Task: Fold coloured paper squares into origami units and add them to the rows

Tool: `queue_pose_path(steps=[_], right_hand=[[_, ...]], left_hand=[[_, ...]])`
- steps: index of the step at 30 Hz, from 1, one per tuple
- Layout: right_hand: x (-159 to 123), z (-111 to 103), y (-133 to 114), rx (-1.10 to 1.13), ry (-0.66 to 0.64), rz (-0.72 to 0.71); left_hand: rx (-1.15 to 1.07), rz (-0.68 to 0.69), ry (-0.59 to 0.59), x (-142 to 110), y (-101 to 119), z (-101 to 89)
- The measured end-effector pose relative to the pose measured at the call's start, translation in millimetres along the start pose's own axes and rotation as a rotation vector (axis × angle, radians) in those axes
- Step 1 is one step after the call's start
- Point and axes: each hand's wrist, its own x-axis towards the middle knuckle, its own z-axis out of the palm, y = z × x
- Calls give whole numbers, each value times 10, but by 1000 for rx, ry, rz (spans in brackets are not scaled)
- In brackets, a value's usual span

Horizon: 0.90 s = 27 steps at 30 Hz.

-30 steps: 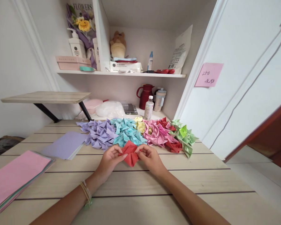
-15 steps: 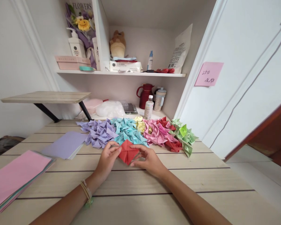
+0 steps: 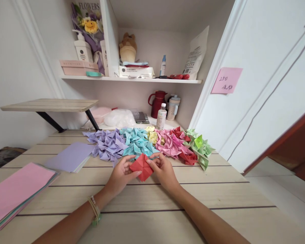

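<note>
A folded piece of red origami paper (image 3: 143,168), roughly diamond-shaped with creases meeting at its middle, is held just above the tabletop. My left hand (image 3: 122,172) grips its left side, thumb on the front near the lower edge and fingers behind. On the upper right, my right hand (image 3: 163,168) pinches it with the thumb on the front face. Just behind the hands lie heaps of folded paper pieces: purple (image 3: 108,145), light blue (image 3: 139,144), yellow (image 3: 151,135), pink (image 3: 169,144) and green (image 3: 202,149), with some red ones (image 3: 188,158) among them.
On the left of the slatted table (image 3: 152,223) lie purple sheets (image 3: 69,156) and a stack of pink-topped paper (image 3: 20,191). A small raised stand (image 3: 51,105) is at the back left. Behind the heaps stand a bottle (image 3: 161,117) and a dark red jug (image 3: 157,103).
The red paper has shifted slightly right and turned in my hands. My left thumb has slid to its lower front, and my right thumb has moved up onto its face.
</note>
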Motion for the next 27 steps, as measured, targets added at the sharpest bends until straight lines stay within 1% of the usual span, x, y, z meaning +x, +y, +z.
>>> queue_pose_path(steps=[3, 6, 9, 12, 15, 17, 19, 21, 24, 27], right_hand=[[27, 1, 53, 76, -41, 52], [38, -5, 64, 174, -113, 92], [35, -21, 44, 206, -162, 110], [30, -48, 5, 88, -134, 77], [25, -63, -40, 4, -91, 36], [17, -53, -58, 64, -98, 80], [5, -28, -61, 166, -133, 150], [-9, 5, -54, 211, -150, 156], [-28, 48, -38, 189, -109, 103], [-39, 66, -21, 294, -38, 162]], left_hand=[[42, -7, 9, 27, 2, -22], [172, 20, 65, 30, 31, -42], [209, -25, 102, 1, 77, -36], [107, -95, 96, -27, 104, -14], [22, -95, 71, -30, 101, -2], [3, -80, 39, -22, 88, -3], [-11, -59, 22, -14, 71, -6], [-14, -35, 38, -9, 54, -8], [-14, -10, 88, -10, 35, -9], [-10, -14, 88, -22, 37, -6]])
